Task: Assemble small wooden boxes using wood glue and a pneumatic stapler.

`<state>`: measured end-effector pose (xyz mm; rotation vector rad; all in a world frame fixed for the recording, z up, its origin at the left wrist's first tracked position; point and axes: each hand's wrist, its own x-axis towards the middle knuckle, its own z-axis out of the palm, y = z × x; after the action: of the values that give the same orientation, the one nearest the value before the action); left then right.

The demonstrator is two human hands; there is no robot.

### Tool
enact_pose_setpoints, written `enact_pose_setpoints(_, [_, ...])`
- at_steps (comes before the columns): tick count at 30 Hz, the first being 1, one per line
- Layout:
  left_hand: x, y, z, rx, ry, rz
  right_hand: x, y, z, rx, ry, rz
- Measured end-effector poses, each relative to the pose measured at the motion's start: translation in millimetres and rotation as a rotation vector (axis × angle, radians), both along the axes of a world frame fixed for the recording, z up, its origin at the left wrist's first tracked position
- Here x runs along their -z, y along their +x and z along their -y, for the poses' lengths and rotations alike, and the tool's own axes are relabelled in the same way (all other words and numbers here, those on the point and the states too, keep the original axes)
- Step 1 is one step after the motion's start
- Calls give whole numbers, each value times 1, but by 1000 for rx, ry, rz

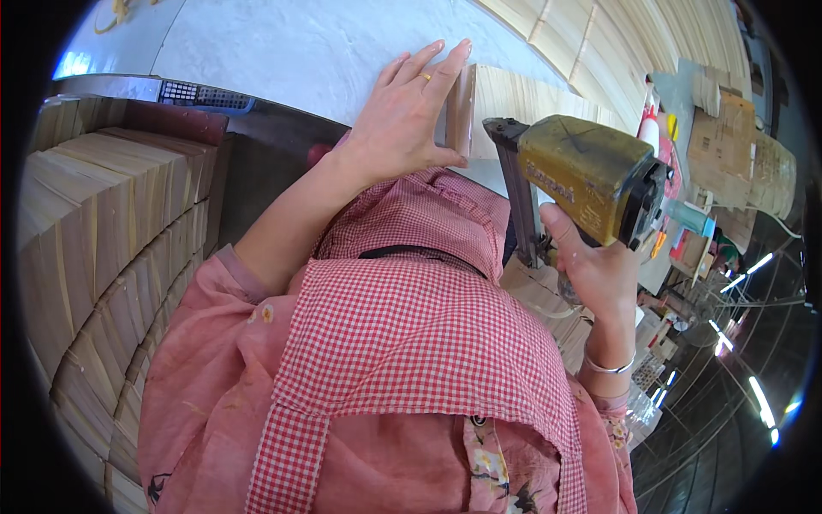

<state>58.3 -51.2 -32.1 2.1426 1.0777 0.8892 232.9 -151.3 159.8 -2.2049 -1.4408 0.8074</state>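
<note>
My left hand (pixel 407 111) lies at the left end of a pale wooden box or block (pixel 522 98) on the light worktop (pixel 282 51). Its fingers are spread, with the index finger along the box's far corner and the thumb by its near corner. A ring sits on one finger. My right hand (pixel 595 270) is closed around the grip of a nail gun (pixel 586 167) with a yellow-brown body and black ends. The gun's dark nose and magazine stand beside the box's near side; whether they touch the wood I cannot tell. An air-hose fitting (pixel 689 218) shows at its right end.
Stacked wooden pieces (pixel 111 214) rise at my left. Long pale boards (pixel 634 38) lie at the far right, beyond the box. Cardboard (pixel 723 150) and mixed clutter stand farther right. A small dark mesh basket (pixel 205 96) sits at the worktop's near-left edge.
</note>
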Motion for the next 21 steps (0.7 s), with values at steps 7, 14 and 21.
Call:
enact_pose_setpoints(7, [-2,0,0,3,-31,-20,-5,-5,-21,-58,-67,24])
enact_pose_setpoints(14, [2,-2,0,9,-47,-12,-8,-4,-33,-80,-159,117])
enact_pose_setpoints(21, [-13,-5,-2,-9,-45,37,-15,31,-18,157,68,78])
